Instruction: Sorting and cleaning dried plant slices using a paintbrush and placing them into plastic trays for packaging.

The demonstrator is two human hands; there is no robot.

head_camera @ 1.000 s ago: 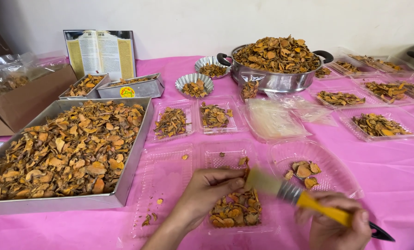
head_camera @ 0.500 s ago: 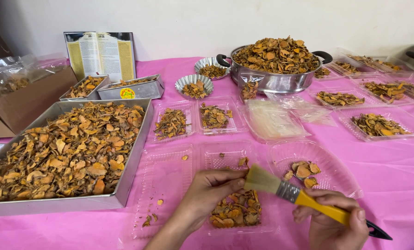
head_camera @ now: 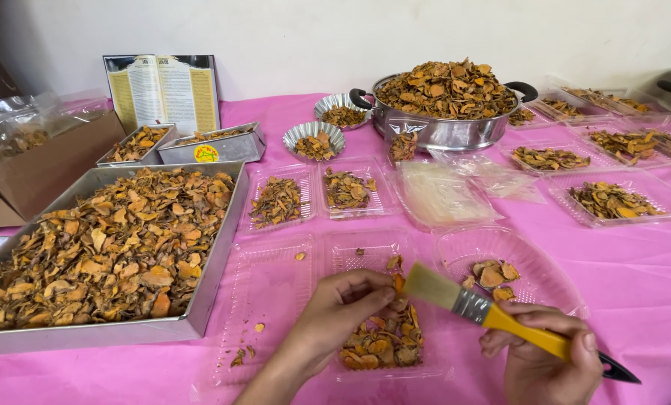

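Observation:
My left hand [head_camera: 337,311] pinches an orange dried slice [head_camera: 398,283] above a clear plastic tray [head_camera: 350,255] that has a pile of dried slices [head_camera: 383,346] at its near end. My right hand [head_camera: 547,361] grips the yellow handle of a flat paintbrush [head_camera: 484,309], whose pale bristles point left toward the slice. A round clear plastic dish [head_camera: 534,274] with a few slices lies just right of the tray.
A large steel tray [head_camera: 200,300] heaped with dried slices sits at left. A steel pot [head_camera: 444,133] piled with slices stands at the back, with fluted cups, small tins, a cardboard box [head_camera: 35,169], an open booklet and several clear trays around it on the pink cloth.
The brush has tilted up slightly and its bristles have moved closer to the slice in my left fingers. The left hand has barely shifted.

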